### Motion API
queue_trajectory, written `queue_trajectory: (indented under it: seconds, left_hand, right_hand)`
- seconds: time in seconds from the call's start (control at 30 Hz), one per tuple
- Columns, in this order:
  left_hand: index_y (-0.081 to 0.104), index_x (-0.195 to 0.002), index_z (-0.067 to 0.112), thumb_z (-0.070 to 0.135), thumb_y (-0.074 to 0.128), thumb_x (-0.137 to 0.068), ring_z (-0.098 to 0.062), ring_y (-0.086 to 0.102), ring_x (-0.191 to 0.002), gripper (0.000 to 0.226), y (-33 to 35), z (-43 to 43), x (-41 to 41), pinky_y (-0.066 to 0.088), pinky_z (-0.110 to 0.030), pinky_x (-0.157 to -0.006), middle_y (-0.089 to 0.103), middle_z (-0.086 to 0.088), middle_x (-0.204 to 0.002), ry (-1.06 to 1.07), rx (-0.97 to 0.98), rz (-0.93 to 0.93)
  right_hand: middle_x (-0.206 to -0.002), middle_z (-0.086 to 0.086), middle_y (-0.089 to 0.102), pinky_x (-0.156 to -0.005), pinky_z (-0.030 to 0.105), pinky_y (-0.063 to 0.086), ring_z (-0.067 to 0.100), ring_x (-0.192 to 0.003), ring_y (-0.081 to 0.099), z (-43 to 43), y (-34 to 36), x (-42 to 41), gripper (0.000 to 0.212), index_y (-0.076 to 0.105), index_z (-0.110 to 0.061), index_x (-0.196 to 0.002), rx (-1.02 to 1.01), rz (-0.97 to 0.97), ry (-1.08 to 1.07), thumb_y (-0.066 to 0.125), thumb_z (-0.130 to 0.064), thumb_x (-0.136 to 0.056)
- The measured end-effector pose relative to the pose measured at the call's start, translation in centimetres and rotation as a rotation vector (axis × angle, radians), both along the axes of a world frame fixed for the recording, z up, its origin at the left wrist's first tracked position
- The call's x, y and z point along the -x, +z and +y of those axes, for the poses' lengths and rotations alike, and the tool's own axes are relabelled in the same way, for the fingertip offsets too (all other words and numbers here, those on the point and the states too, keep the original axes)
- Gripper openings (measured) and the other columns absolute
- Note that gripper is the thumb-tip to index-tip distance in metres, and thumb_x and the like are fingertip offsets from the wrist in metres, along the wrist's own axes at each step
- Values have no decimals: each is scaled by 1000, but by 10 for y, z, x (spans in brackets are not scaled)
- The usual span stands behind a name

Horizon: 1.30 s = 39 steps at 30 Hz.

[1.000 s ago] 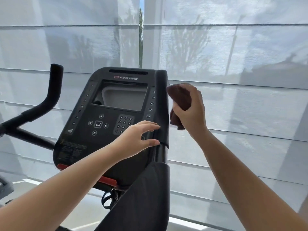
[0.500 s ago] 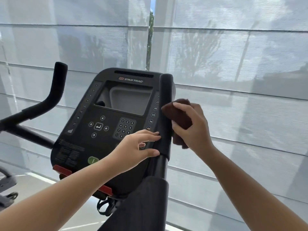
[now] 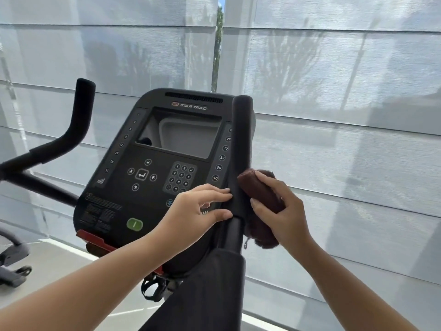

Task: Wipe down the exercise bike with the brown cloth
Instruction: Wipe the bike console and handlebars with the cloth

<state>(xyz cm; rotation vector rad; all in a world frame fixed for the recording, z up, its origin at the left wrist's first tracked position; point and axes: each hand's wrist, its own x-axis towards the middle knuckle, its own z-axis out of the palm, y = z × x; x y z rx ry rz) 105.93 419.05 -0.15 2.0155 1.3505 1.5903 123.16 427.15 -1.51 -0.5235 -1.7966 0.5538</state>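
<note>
Two bare hands work at the right side of a black exercise bike (image 3: 229, 235) that stands before pale grey window blinds (image 3: 346, 91). At far left, the bike's curved black foam-covered left handlebar (image 3: 81, 111) rises untouched. Next comes the slanted black plastic control console (image 3: 114, 199), with its grey screen, number keypad and green oval button. The left hand (image 3: 191, 211) reaches across the console's lower right corner, fingers nearly straight, thumb and forefinger spread apart, their tips touching the left face of the upright black foam right grip (image 3: 242, 139) near its lower end. Against the right face of that grip, at the same height, lies the bunched brown cloth (image 3: 262, 194). The right hand (image 3: 288, 211) grips it, fingers curled over the top of the wad and thumb beneath, pressing it to the foam. A loose end of the cloth hangs below the hand, beside the bike's bare post.
</note>
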Motion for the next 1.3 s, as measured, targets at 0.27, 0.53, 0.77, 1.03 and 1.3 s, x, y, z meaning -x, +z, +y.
queue_trajectory:
  seconds: [0.27, 0.53, 0.77, 1.03, 1.3]
  left_hand:
    - [67, -105, 12, 5, 71, -74, 5, 59, -93, 32, -2, -5, -1, 44, -10, -84, 63, 12, -98, 34, -19, 28]
    - [70, -100, 9, 2, 70, -76, 1, 59, -93, 26, -8, -3, 7, 43, -9, -81, 63, 13, -96, 4, -55, 63]
    - [71, -92, 20, 9, 72, -75, 3, 59, -90, 21, -15, 3, 9, 45, -12, -80, 64, 14, -97, -79, 24, -126]
    - [65, -81, 35, 8, 74, -73, 6, 61, -80, 29, -14, 6, 12, 51, -27, -79, 63, 19, -95, -168, 87, -227]
    - [66, -82, 30, 8, 75, -72, 4, 61, -82, 26, -15, 10, 14, 50, -27, -79, 63, 14, -97, -222, 106, -277]
  right_hand:
    - [-111, 5, 54, -86, 14, 44, -2, -96, 55, 34, 84, 37, 43, 58, -25, -117, -112, 288, -176, 65, -7, -79]
    - [-101, -15, 66, -67, 13, 49, 2, -83, 63, -2, 16, 20, 51, 62, -43, -103, 79, 188, -43, 63, 2, -78]
    - [-97, -11, 69, -71, 10, 47, 3, -88, 64, -63, 11, -10, 45, 66, -37, -102, 108, -91, -96, 64, -11, -66]
    - [-116, 4, 39, -77, 36, 55, 11, -99, 54, 9, 120, 36, 49, 54, -23, -126, -440, -229, -492, 66, -11, -80]
    - [-105, 1, 45, -85, 3, 35, -8, -98, 47, -13, 49, 7, 53, 53, -37, -120, -211, -512, -346, 66, -18, -73]
